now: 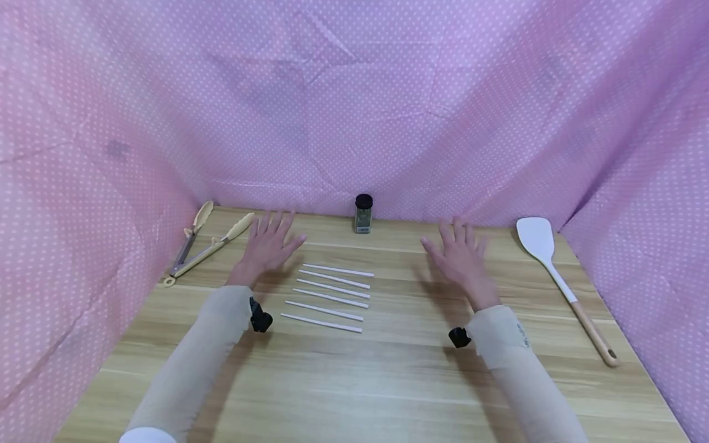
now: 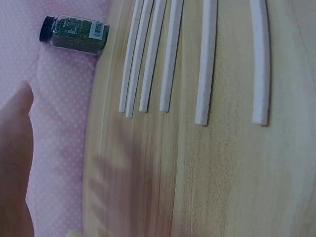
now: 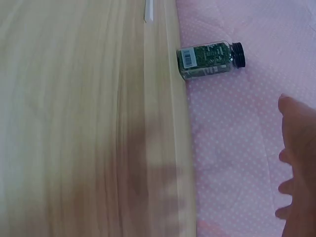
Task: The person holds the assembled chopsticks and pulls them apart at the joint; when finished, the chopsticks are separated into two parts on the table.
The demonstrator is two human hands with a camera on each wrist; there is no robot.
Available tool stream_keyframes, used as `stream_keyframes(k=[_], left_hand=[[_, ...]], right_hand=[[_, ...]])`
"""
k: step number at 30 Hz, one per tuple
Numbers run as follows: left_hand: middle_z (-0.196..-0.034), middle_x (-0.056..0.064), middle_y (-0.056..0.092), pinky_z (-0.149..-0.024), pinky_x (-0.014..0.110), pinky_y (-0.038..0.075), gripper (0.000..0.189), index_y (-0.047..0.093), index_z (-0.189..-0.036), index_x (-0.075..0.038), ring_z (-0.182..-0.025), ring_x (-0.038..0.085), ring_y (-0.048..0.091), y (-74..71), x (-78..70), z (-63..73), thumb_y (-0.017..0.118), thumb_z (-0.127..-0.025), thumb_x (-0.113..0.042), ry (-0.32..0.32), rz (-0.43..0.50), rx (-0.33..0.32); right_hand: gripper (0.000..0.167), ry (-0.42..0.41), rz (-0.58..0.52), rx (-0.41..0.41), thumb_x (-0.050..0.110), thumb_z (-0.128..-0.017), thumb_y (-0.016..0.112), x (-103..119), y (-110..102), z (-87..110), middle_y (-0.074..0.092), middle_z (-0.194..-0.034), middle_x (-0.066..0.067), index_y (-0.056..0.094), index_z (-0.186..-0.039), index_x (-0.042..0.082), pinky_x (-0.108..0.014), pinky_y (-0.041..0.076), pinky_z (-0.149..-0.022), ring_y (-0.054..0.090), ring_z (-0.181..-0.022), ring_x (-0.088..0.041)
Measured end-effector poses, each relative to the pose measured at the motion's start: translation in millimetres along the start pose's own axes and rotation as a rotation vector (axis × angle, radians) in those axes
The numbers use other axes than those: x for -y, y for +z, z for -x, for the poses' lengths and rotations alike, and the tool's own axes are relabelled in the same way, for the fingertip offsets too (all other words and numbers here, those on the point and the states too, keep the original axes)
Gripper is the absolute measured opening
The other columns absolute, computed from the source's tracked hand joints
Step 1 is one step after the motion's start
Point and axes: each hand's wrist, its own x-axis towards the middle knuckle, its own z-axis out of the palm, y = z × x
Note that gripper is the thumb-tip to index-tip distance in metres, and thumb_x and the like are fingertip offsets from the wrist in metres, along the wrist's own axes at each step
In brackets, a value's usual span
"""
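Note:
Both hands hold nothing. In the head view the left hand (image 1: 267,247) spreads its fingers over the table, between the tongs (image 1: 213,246) and a row of several white sticks (image 1: 332,292). The right hand (image 1: 460,261), fingers also spread, hovers right of the sticks, its shadow falling on the wood. Between and beyond the hands a spice jar (image 1: 363,215) with a black lid and green contents stands upright at the back edge. The left wrist view shows the stick ends (image 2: 202,98) lying side by side. In the right wrist view the jar (image 3: 207,59) is near the fingers.
On the right lies a spatula (image 1: 565,283) with a white blade and wooden handle. Pink dotted cloth (image 1: 354,111) hangs behind the wooden table (image 1: 388,381) and along both sides. The tongs lie spread at the back left, close to the cloth.

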Motion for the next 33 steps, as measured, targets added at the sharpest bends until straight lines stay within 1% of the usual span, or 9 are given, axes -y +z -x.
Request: stream_keyframes(k=[2, 4, 9, 11, 14, 17, 21, 28, 33], left_hand=[[-0.160, 0.017, 0.009, -0.116, 0.058, 0.001, 0.076, 0.006, -0.154, -0.017, -0.147, 0.038, 0.000, 0.3, -0.3, -1.0, 0.027, -0.097, -0.062, 0.041, 0.029, -0.001], [-0.157, 0.018, 0.018, -0.116, 0.056, 0.008, 0.074, 0.016, -0.153, -0.012, -0.145, 0.040, 0.010, 0.3, -1.4, -0.8, 0.032, -0.098, -0.059, 0.064, 0.103, 0.007], [-0.145, 0.018, 0.041, -0.110, 0.054, 0.029, 0.062, 0.040, -0.142, -0.006, -0.133, 0.037, 0.036, 2.9, -6.3, 0.3, 0.049, -0.097, -0.047, 0.073, 0.375, 0.067], [-0.135, 0.018, 0.050, -0.105, 0.052, 0.037, 0.053, 0.048, -0.135, -0.002, -0.124, 0.035, 0.046, 5.1, -8.2, -0.6, 0.054, -0.096, -0.038, 0.075, 0.470, 0.093], [-0.118, 0.016, 0.060, -0.096, 0.045, 0.046, 0.039, 0.056, -0.124, -0.001, -0.110, 0.030, 0.056, 9.9, -10.0, -1.5, 0.058, -0.095, -0.027, 0.080, 0.550, 0.125], [-0.107, 0.012, 0.064, -0.091, 0.041, 0.049, 0.028, 0.062, -0.115, -0.002, -0.100, 0.025, 0.059, 15.6, -10.9, -0.3, 0.060, -0.095, -0.021, 0.085, 0.559, 0.148], [-0.103, 0.010, 0.065, -0.088, 0.039, 0.049, 0.021, 0.065, -0.109, -0.003, -0.097, 0.023, 0.059, 22.5, -11.0, 3.7, 0.062, -0.093, -0.017, 0.088, 0.567, 0.164], [-0.099, 0.009, 0.066, -0.083, 0.035, 0.049, 0.015, 0.067, -0.103, -0.006, -0.091, 0.021, 0.059, 34.0, -7.7, 5.5, 0.065, -0.091, -0.015, 0.087, 0.562, 0.147], [-0.097, 0.008, 0.067, -0.083, 0.036, 0.050, 0.012, 0.068, -0.099, -0.007, -0.090, 0.020, 0.060, 36.6, -5.9, 5.9, 0.067, -0.089, -0.013, 0.116, 0.532, 0.132]], right_hand=[[0.078, -0.041, -0.042, -0.021, 0.065, -0.095, 0.030, 3, 3, -2.4, -0.003, -0.160, -0.018, 0.013, -0.154, 0.016, -0.069, -0.010, -0.107, -0.008, -0.145, -0.044], [0.077, -0.089, -0.084, -0.038, 0.060, -0.096, 0.037, 7, 6, -4.9, 0.004, -0.159, -0.020, 0.016, -0.153, 0.014, -0.069, -0.004, -0.109, 0.000, -0.144, -0.045], [0.070, -0.181, -0.226, -0.056, 0.047, -0.095, 0.052, 21, 19, -11.6, 0.027, -0.152, -0.022, 0.030, -0.147, 0.005, -0.061, 0.016, -0.112, 0.023, -0.139, -0.044], [0.064, -0.206, -0.296, -0.058, 0.041, -0.094, 0.057, 27, 27, -14.0, 0.040, -0.144, -0.022, 0.038, -0.142, 0.002, -0.056, 0.027, -0.110, 0.036, -0.133, -0.041], [0.052, -0.236, -0.387, -0.043, 0.032, -0.094, 0.061, 37, 42, -15.1, 0.054, -0.128, -0.019, 0.048, -0.133, 0.002, -0.049, 0.040, -0.102, 0.049, -0.119, -0.034], [0.042, -0.270, -0.468, -0.019, 0.025, -0.092, 0.063, 46, 56, -13.6, 0.061, -0.113, -0.015, 0.054, -0.125, 0.000, -0.043, 0.047, -0.093, 0.057, -0.105, -0.028], [0.034, -0.288, -0.529, 0.021, 0.021, -0.091, 0.065, 57, 72, -11.8, 0.065, -0.101, -0.011, 0.059, -0.116, -0.001, -0.038, 0.051, -0.085, 0.061, -0.093, -0.023], [0.021, -0.267, -0.562, 0.095, 0.017, -0.089, 0.068, 63, 90, -12.0, 0.066, -0.094, -0.006, 0.063, -0.105, 0.004, -0.028, 0.051, -0.078, 0.059, -0.085, -0.016], [0.019, -0.261, -0.552, 0.132, 0.019, -0.088, 0.069, 65, 96, -12.8, 0.064, -0.092, -0.003, 0.065, -0.102, 0.007, -0.026, 0.050, -0.076, 0.058, -0.084, -0.014]])
